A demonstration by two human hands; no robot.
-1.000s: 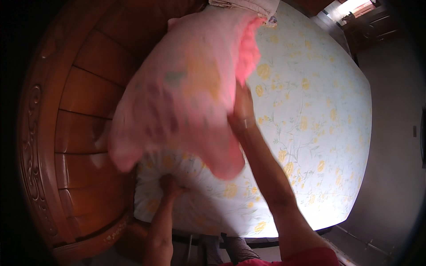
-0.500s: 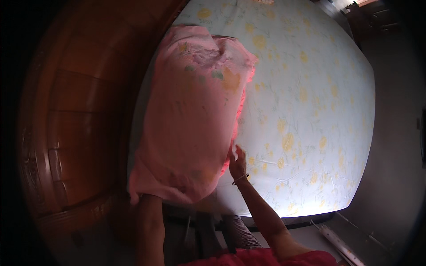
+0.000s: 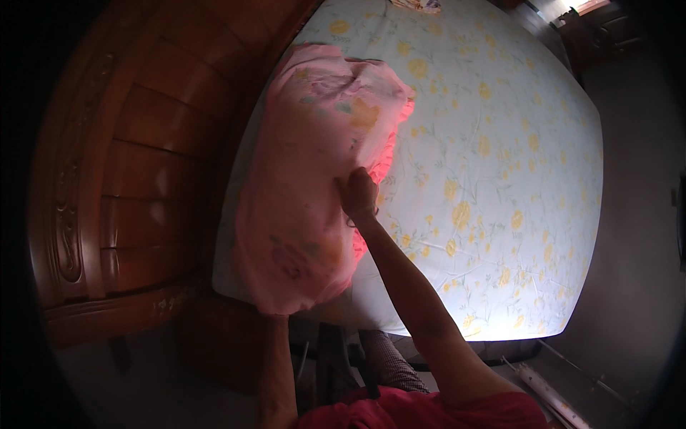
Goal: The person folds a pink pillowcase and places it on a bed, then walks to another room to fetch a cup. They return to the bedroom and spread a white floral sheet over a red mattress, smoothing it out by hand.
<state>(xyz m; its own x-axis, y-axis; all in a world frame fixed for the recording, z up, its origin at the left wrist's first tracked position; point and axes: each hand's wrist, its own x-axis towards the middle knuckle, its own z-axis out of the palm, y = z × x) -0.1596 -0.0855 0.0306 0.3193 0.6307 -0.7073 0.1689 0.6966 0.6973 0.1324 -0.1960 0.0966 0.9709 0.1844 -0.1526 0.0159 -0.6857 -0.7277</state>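
A pink pillow cover (image 3: 304, 171) printed with flowers lies lengthwise on the left part of the bed, plump as if around a pillow. Brighter pink ruffles (image 3: 386, 154) run along its right side. My right hand (image 3: 359, 191), a thin bracelet on its wrist, rests on the cover near that ruffled side. Its fingers look curled into the cloth, with the thumb to the left. My left forearm (image 3: 277, 357) reaches up to the cover's near end, where the cloth hides my left hand.
A pale sheet with yellow flowers (image 3: 493, 171) covers the mattress. Carved brown wooden furniture (image 3: 157, 157) stands along the left side. A small patterned item (image 3: 416, 6) sits at the far edge. On the floor at the lower right lie a long pale roll (image 3: 547, 390) and thin rods.
My right hand has moved from beside the ruffled edge up and left onto the cover. The cover's near end has been drawn in and rounded around my left hand. The view has shifted slightly.
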